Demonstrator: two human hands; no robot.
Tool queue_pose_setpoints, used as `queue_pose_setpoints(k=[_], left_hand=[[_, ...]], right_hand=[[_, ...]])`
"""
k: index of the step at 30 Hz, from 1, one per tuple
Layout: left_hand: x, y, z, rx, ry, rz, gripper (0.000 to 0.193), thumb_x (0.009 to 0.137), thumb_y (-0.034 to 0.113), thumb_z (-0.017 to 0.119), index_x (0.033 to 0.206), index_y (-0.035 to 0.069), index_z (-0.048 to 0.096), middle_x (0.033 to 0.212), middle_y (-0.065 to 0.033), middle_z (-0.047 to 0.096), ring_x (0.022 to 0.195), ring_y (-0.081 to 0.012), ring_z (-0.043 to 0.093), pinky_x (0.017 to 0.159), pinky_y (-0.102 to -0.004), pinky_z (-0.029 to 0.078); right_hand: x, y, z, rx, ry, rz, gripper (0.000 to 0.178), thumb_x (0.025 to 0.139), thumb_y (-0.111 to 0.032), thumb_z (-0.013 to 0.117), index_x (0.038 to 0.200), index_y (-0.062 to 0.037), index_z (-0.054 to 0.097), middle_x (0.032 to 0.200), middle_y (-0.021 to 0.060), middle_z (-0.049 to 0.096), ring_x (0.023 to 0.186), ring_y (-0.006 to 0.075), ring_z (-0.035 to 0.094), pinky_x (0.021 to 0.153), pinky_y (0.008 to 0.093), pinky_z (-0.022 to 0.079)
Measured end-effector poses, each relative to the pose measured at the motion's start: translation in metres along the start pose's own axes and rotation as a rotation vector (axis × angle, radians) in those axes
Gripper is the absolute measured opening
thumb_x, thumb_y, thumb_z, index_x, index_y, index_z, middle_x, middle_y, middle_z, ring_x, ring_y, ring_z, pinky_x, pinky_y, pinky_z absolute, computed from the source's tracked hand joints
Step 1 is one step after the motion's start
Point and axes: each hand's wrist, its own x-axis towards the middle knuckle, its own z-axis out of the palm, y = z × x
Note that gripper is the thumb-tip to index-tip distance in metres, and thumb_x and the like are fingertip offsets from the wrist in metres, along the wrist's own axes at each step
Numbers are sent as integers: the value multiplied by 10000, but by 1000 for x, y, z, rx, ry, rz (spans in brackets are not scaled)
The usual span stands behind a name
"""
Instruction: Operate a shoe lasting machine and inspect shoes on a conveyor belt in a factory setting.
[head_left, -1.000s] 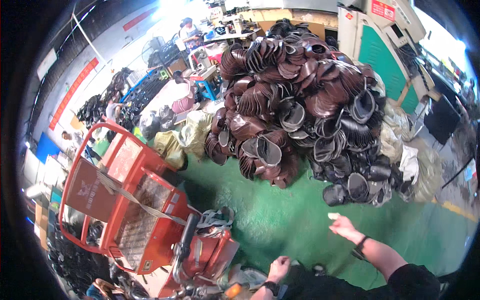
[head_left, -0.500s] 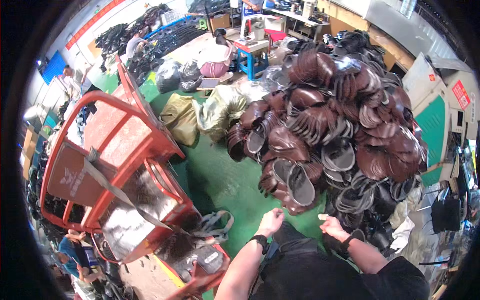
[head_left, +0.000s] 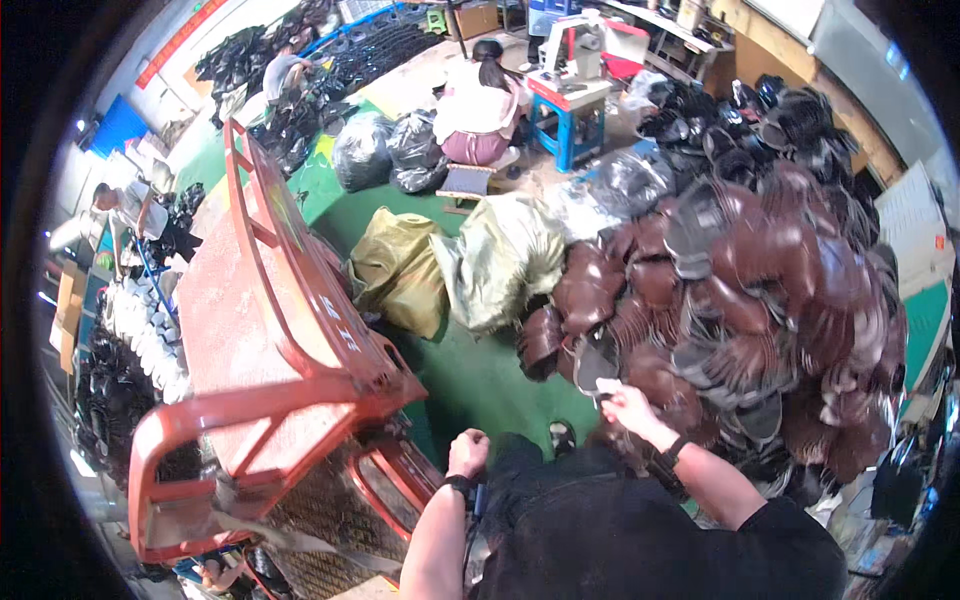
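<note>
My left hand (head_left: 467, 453) is curled closed beside my dark trousers, near the red metal cart, and nothing shows in it. Reaching forward, my right hand (head_left: 630, 408) is at the near left edge of a big heap of glossy brown shoe uppers (head_left: 655, 375) with grey linings. Its fingers are bent together, with a small whitish bit (head_left: 607, 386) at their tips that is too small to name. A grey-lined piece (head_left: 595, 362) lies just beyond those fingertips; whether they touch it, I cannot tell.
The red cart (head_left: 330, 375) with raised rails stands at my left. Ahead are a yellowish sack (head_left: 400, 270) and a pale sack (head_left: 500, 262) on the green floor (head_left: 470, 385). Beyond them a person (head_left: 480, 110) sits low, near a blue stool (head_left: 567, 125). Other people are farther left.
My view has shifted closer to the cart and the sacks. My right hand has moved forward to the edge of the brown heap, while my left hand stays curled, now beside the cart.
</note>
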Motion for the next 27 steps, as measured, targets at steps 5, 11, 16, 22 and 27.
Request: queue_pose_setpoints(k=[5, 11, 16, 22, 27], left_hand=[[175, 57, -89, 35, -2, -3, 317, 859, 274, 576, 1099, 144, 737, 1121, -187, 695, 1082, -338, 659, 958, -424, 510], [374, 83, -185, 19, -133, 88, 359, 864, 286, 572, 1164, 140, 706, 1164, -188, 679, 1117, -351, 641, 969, -424, 505], [454, 135, -364, -95, -21, 155, 363, 886, 282, 575, 1144, 55, 692, 1096, -210, 698, 1037, -339, 679, 923, -411, 522], [568, 90, -473, -631, 439, 29, 278, 898, 173, 637, 1100, -11, 689, 938, -154, 736, 852, -217, 702, 814, -336, 539], [660, 41, -510, -768, 315, -92, 259, 910, 150, 661, 1088, -37, 672, 943, -126, 721, 855, -180, 680, 803, -327, 542]], right_hand=[[202, -211, 52, -146, -103, -334, 551, 894, -2, 634, 1426, -95, 522, 766, -34, 615, 674, 44, 537, 643, 216, 491], [395, -335, 78, -521, 20, -256, 305, 939, -92, 635, 1235, -19, 633, 798, 10, 666, 695, 84, 613, 626, 269, 518], [477, -303, -20, -333, 404, 68, 306, 871, -103, 627, 1173, -80, 678, 759, 24, 666, 632, 111, 628, 570, 290, 518], [529, -278, 4, -135, 774, 642, 304, 805, 64, 617, 1076, -72, 644, 752, 116, 640, 506, 200, 599, 407, 349, 476], [674, -314, 101, -195, 121, 674, 186, 913, -63, 595, 1097, -44, 605, 759, 122, 663, 584, 247, 667, 502, 373, 562]])
